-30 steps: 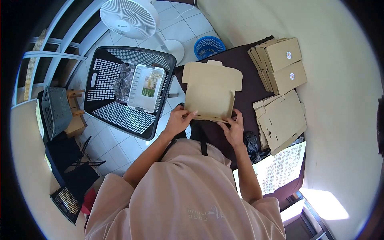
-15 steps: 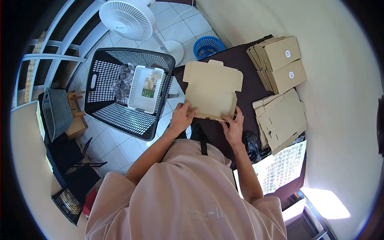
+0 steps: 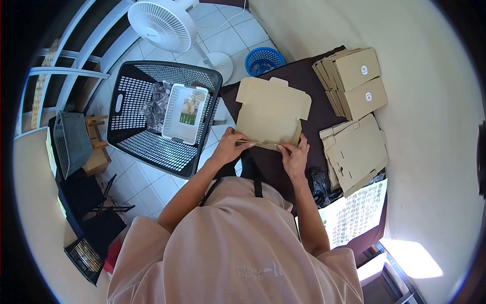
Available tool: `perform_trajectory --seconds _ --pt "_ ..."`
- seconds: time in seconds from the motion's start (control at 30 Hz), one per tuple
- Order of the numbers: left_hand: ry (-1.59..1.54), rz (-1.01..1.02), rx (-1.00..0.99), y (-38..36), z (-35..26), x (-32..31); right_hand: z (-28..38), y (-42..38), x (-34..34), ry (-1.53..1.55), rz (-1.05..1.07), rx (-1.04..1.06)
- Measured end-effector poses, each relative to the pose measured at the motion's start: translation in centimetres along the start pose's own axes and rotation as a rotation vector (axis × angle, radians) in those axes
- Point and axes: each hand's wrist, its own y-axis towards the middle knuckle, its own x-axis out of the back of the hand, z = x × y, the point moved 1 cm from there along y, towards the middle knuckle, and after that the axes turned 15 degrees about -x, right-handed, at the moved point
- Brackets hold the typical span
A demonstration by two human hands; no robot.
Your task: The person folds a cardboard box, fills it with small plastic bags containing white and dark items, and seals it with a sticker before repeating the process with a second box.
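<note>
A brown cardboard box (image 3: 271,112) lies partly folded on the dark table in front of me, its lid panel with side tabs spread away from my body. At its near left corner, my left hand (image 3: 231,148) pinches the front edge, thumb and fingers closed on the cardboard. My right hand (image 3: 295,155) grips the near right corner in the same way. Between the two hands the narrow front flap stands raised. Some fingertips are hidden behind the cardboard.
To the right are flat cardboard boxes (image 3: 357,152), folded boxes with round stickers (image 3: 358,71), a black plastic bag (image 3: 319,186) and a sticker sheet (image 3: 357,213). A large black basket (image 3: 131,137) holding a white tray (image 3: 174,124) stands left. Beyond are a fan (image 3: 162,28) and blue basket (image 3: 264,60).
The box has shifted slightly right. Its near flap has been folded up between my hands, and my fingers have moved inward along that edge.
</note>
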Motion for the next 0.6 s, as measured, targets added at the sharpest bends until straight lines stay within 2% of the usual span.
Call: perform_trajectory --seconds 0.07,0.13,0.2,0.23,0.3,0.33,0.4,0.5,0.53,0.6 --pt "-0.047 0.042 0.078 0.0 0.4 -0.1 0.0 0.4 0.1 0.008 0.026 -0.012" --pt "-0.044 0.073 0.068 0.6 0.8 -0.2 -0.2 0.7 0.4 0.009 0.053 -0.024" --pt "-0.039 0.1 0.061 0.8 0.9 -0.1 -0.7 1.5 0.7 -0.071 0.064 0.144" --pt "-0.043 0.134 0.052 0.8 0.6 0.2 -1.6 2.5 0.9 -0.07 0.063 0.15" --pt "-0.048 0.167 0.045 0.5 -0.2 0.8 -3.6 5.0 1.3 0.161 0.344 -0.05" --pt "-0.172 0.103 0.11 0.3 -0.8 1.1 -2.8 5.8 2.1 0.159 0.343 -0.049" --pt "-0.298 0.039 0.172 -0.1 -1.2 1.2 -1.7 7.7 3.8 0.54 0.163 -0.531" --pt "-0.273 0.021 0.079 -0.6 -0.3 1.0 -1.6 10.6 2.8 0.654 0.081 -0.525" --pt "-0.169 0.014 0.006 -0.6 0.0 0.8 -1.4 11.5 2.3 0.654 0.082 -0.524" --pt "-0.064 0.0 -0.066 -0.5 0.1 0.9 -1.1 12.9 1.2 0.446 0.111 -0.503"
